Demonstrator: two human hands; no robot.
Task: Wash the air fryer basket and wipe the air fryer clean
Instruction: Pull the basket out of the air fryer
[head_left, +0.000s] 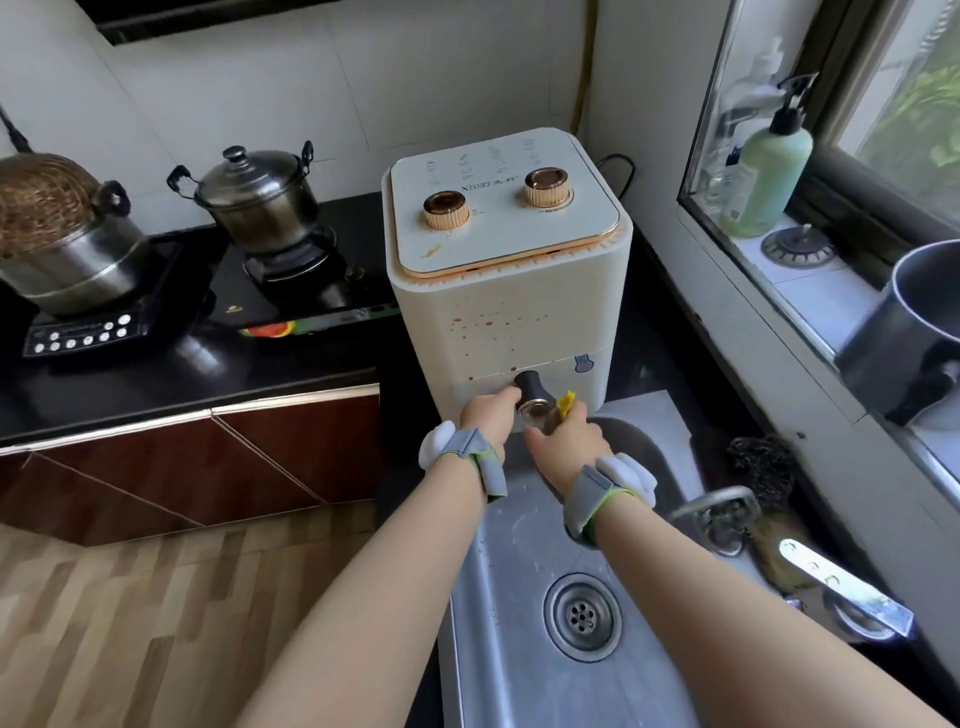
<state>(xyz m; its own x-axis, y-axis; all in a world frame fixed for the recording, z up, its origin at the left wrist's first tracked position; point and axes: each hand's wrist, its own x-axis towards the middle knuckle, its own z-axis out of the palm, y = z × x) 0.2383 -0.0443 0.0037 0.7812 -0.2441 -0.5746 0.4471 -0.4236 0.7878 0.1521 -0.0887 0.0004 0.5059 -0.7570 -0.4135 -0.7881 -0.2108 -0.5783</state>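
The air fryer (506, 280) is a cream, box-shaped unit standing upright on the dark counter at the far end of the sink. Its top panel carries two gold dials. Brown spatter marks dot the front face. The basket (535, 376) is seated fully in the lower front, black handle (531, 391) projecting forward.

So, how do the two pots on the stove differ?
The left pot is wider and topped with a brown woven cover, while the right pot is smaller with a metal lid and knob. The left sits on a button panel cooker, the right on a burner. Both are steel.
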